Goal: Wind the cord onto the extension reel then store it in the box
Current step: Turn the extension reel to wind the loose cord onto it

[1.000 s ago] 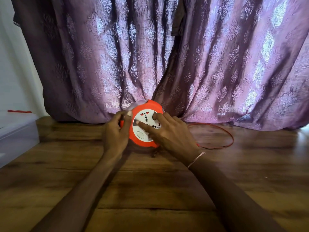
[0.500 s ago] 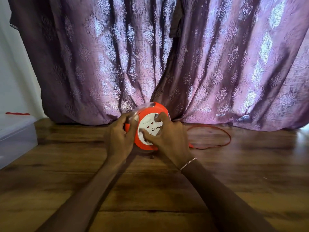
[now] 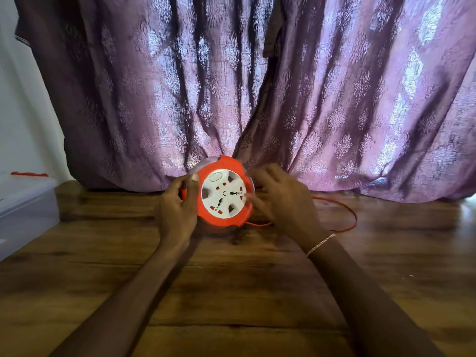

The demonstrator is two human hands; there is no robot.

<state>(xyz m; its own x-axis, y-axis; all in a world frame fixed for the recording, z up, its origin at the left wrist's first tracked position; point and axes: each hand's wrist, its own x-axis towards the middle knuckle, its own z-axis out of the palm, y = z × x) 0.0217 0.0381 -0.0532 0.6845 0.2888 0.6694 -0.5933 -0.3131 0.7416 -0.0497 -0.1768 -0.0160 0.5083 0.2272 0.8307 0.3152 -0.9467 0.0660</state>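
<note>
An orange extension reel (image 3: 223, 194) with a white socket face stands tilted on the wooden floor, in front of the curtain. My left hand (image 3: 177, 207) grips its left rim. To the reel's right, my right hand (image 3: 280, 199) is blurred, its fingers spread and touching the edge of the white face. A red cord (image 3: 345, 222) leaves the bottom right of the reel and loops on the floor behind my right wrist. The translucent storage box (image 3: 28, 210) sits at the left edge.
A purple patterned curtain (image 3: 257, 94) hangs to the floor right behind the reel. A white wall (image 3: 18, 119) is at the far left. A red strip (image 3: 28, 173) lies on top of the box. Wooden floor (image 3: 231, 292) stretches toward me.
My right hand has come off the white face and moved to the reel's right side. The white face has turned. The cord loop on the floor looks slightly smaller.
</note>
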